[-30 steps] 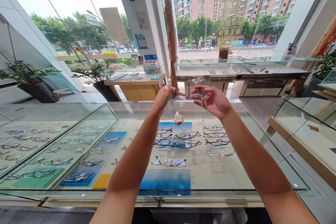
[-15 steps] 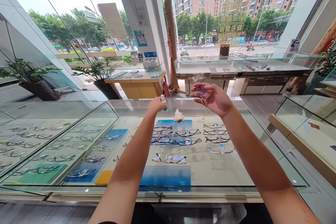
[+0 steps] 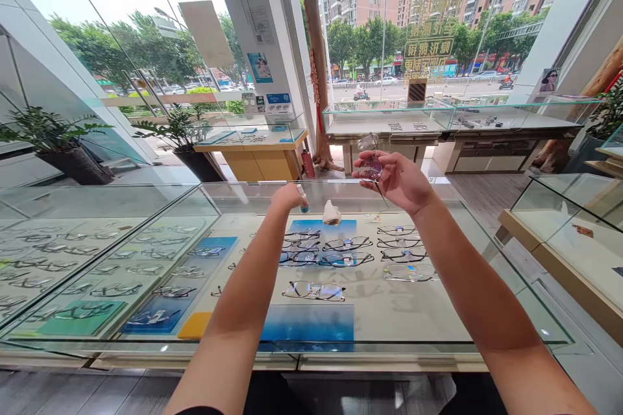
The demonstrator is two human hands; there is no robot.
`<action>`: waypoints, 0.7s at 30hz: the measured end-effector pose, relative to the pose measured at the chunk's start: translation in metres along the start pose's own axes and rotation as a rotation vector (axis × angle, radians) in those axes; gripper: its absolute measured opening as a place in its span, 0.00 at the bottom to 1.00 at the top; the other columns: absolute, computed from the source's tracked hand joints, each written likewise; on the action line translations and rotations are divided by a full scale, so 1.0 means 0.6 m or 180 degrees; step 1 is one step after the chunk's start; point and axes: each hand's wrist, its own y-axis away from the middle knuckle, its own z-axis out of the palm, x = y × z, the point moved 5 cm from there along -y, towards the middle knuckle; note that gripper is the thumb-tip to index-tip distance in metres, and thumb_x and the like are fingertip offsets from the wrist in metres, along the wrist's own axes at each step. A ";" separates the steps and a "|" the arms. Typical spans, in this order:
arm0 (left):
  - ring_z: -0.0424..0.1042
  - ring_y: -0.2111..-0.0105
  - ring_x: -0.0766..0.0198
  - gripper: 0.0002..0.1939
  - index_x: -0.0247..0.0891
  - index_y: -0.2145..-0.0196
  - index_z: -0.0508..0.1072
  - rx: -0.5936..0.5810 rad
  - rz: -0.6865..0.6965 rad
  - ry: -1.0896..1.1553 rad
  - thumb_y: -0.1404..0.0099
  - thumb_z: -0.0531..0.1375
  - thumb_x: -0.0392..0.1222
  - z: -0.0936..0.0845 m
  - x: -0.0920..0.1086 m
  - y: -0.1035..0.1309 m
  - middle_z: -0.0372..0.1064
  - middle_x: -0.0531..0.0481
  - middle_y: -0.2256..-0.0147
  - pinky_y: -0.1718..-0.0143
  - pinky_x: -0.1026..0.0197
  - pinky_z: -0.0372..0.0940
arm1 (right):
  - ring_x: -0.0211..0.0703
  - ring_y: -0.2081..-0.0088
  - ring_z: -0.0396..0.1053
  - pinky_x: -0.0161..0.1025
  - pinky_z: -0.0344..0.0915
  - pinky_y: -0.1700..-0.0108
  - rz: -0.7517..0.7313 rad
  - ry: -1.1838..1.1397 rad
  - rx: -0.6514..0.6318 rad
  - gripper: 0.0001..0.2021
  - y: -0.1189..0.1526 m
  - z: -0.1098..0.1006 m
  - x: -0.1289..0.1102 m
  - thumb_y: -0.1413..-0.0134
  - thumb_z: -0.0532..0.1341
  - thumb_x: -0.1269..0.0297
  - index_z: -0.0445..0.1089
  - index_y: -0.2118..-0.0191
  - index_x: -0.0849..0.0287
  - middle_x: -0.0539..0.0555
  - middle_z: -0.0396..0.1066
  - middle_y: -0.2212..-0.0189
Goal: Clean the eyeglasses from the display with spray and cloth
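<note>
My left hand (image 3: 287, 196) is closed round a small white spray bottle (image 3: 302, 198) with a teal lower part, low over the glass counter top. Held up to the right, my right hand (image 3: 396, 178) grips a pair of thin-framed round glasses (image 3: 370, 168) by one lens, the other lens pointing up and a temple hanging down. Between the two hands, a crumpled whitish cloth (image 3: 331, 213) lies on the glass.
Under the glass of the display counter (image 3: 389, 342) are rows of glasses (image 3: 314, 290). More showcases (image 3: 559, 220) stand at the right and beyond. Potted plants (image 3: 182, 142) and a wooden trunk (image 3: 318, 78) are near the windows.
My left hand and the bottle have moved slightly down and left, with the hand now covering more of the bottle. My right hand has barely moved.
</note>
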 end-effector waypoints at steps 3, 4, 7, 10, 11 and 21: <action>0.82 0.53 0.45 0.34 0.41 0.56 0.78 0.0004 0.0016 -0.0068 0.58 0.82 0.54 -0.009 0.005 0.006 0.83 0.43 0.60 0.56 0.55 0.71 | 0.50 0.52 0.80 0.46 0.77 0.50 -0.0006 -0.0016 0.0002 0.11 0.001 0.000 -0.001 0.44 0.65 0.60 0.83 0.58 0.53 0.55 0.83 0.56; 0.82 0.53 0.44 0.34 0.41 0.55 0.78 0.0022 0.0010 -0.0098 0.57 0.82 0.53 -0.014 0.007 0.008 0.83 0.43 0.59 0.56 0.55 0.71 | 0.50 0.53 0.80 0.46 0.77 0.50 -0.0004 -0.0014 0.0005 0.11 0.001 0.001 -0.002 0.44 0.65 0.60 0.83 0.58 0.53 0.55 0.83 0.56; 0.81 0.48 0.40 0.32 0.41 0.51 0.78 0.0169 -0.0032 -0.0226 0.52 0.81 0.52 -0.036 0.023 0.015 0.83 0.38 0.52 0.53 0.51 0.72 | 0.50 0.52 0.80 0.47 0.77 0.49 0.0005 0.0016 0.0014 0.11 0.001 0.001 -0.003 0.44 0.64 0.60 0.82 0.58 0.53 0.56 0.83 0.56; 0.76 0.40 0.34 0.31 0.42 0.43 0.75 0.0374 0.0075 -0.0364 0.40 0.75 0.52 -0.059 0.052 0.031 0.79 0.31 0.41 0.47 0.45 0.72 | 0.51 0.52 0.80 0.48 0.77 0.48 0.0006 0.0059 0.0010 0.11 0.001 0.000 -0.003 0.44 0.64 0.59 0.81 0.58 0.53 0.56 0.83 0.55; 0.76 0.38 0.35 0.30 0.42 0.40 0.75 0.0378 0.0204 -0.0403 0.36 0.73 0.52 -0.062 0.067 0.039 0.78 0.32 0.39 0.45 0.45 0.72 | 0.51 0.52 0.80 0.48 0.77 0.48 0.0004 0.0058 0.0003 0.11 0.001 -0.001 -0.003 0.44 0.64 0.59 0.82 0.58 0.52 0.56 0.83 0.55; 0.79 0.43 0.34 0.35 0.44 0.43 0.82 -0.0720 0.1122 -0.1185 0.50 0.78 0.42 0.054 0.179 0.113 0.77 0.34 0.39 0.43 0.43 0.73 | 0.51 0.52 0.80 0.49 0.77 0.47 -0.0017 0.0088 -0.0012 0.11 0.002 -0.003 -0.002 0.44 0.64 0.59 0.81 0.57 0.52 0.56 0.83 0.54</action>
